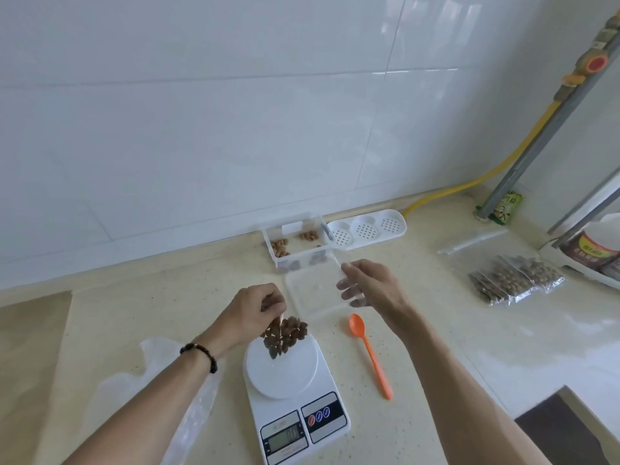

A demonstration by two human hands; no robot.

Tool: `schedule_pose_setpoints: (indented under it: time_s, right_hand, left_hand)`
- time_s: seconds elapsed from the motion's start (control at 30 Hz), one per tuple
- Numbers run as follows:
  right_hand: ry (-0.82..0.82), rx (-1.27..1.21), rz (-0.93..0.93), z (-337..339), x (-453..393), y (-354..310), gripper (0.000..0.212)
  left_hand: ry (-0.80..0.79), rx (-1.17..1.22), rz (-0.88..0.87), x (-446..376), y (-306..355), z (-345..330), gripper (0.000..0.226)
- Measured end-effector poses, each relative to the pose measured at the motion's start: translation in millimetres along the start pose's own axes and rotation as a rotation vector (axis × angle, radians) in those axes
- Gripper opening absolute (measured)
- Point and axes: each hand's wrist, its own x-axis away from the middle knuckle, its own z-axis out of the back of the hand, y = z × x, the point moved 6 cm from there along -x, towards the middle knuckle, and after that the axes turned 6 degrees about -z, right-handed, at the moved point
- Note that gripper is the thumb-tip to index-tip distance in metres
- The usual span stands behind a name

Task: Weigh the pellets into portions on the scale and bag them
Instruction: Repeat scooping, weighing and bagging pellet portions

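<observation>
A portion of brown pellets (286,331) hangs over the far edge of the scale (295,394), inside what appears to be a small clear bag pinched at its top by the left hand (258,310); the bag's film is too faint to trace with certainty. Holding the portion by its mouth keeps the pellets gathered at the bottom, probably so that the bag can be sealed or checked against the white weighing plate (281,369). The display (285,439) faces the person, though its reading is illegible. The right hand (367,285) hovers above a shallow clear tray (312,297), thumb and fingers lightly curled around a thin transparent film near its far corner; whether this is a fresh bag cannot be told. An orange spoon (370,355) lies on the bench (134,307) just right of the scale, within reach for scooping. Behind the tray stands a clear divided box (295,245) with remaining pellets, beside a white perforated lid (365,228). Filled bags (516,280) are stacked well to the right, apart from the weighing area, so finished portions stay separate. A crumpled plastic sheet (151,370) lies under the left forearm
</observation>
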Motion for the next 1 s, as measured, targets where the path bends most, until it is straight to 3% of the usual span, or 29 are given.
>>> schedule_pose_setpoints:
  time_s: [0.1, 0.2, 0.4, 0.5, 0.6, 0.73, 0.9, 1.0]
  right_hand:
    - [0.075, 0.116, -0.053, -11, -2, 32, 0.009]
    - [0.122, 0.129, -0.155, -19, -2, 72, 0.010]
    - [0.147, 0.045, -0.315, -28, 3, 121, 0.007]
    - [0.176, 0.138, -0.328, -26, 2, 130, 0.026]
    - [0.255, 0.234, -0.269, -22, 4, 125, 0.042]
    - [0.329, 0.393, -0.066, -25, 5, 103, 0.045]
    - [0.256, 0.763, 0.236, -60, 7, 73, 0.049]
    - [0.161, 0.937, 0.320, -79, 8, 77, 0.066]
  left_hand:
    - [-0.113, -0.063, 0.037, -1, -11, -8, 0.012]
    - [-0.192, -0.169, 0.060, -2, -26, -20, 0.012]
    - [-0.141, -0.355, 0.025, -16, -40, -29, 0.008]
    - [-0.089, -0.412, -0.008, -20, -47, -31, 0.007]
    - [-0.047, -0.448, -0.034, -15, -55, -33, 0.022]
    - [-0.003, -0.544, -0.110, 2, -55, -26, 0.042]
    - [0.004, -0.754, -0.113, 36, -62, -28, 0.059]
    - [-0.056, -0.849, -0.108, 56, -71, -36, 0.067]
